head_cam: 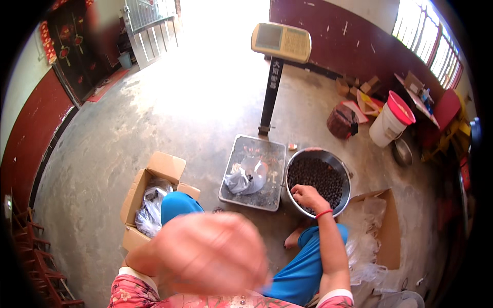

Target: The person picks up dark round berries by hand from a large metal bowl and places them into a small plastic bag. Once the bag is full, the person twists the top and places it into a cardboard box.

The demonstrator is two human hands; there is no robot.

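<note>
My left hand (pixel 215 250) is raised close to the camera, large and blurred, with its fingers hard to make out. Over the metal bucket (pixel 345 163) is my right hand (pixel 309 197), its fingers bent at the left side of the dark round berries or seeds (pixel 316 175) inside; whether it grips any is hidden. Left of the bucket stands a platform scale (pixel 275 169) with a display head (pixel 281 42) on a dark post. A clear plastic bag (pixel 246 184) with a little dark content lies on the scale's plate, touched by neither hand.
An open cardboard box (pixel 134 192) of bagged goods stands at left, beside my knee. Clear plastic bags (pixel 366 246) lie on cardboard (pixel 389 235) at right. Farther off are a white bucket (pixel 385 127) with a pink rim and a dark red bag (pixel 341 121). Wooden chairs (pixel 42 261) line the left edge.
</note>
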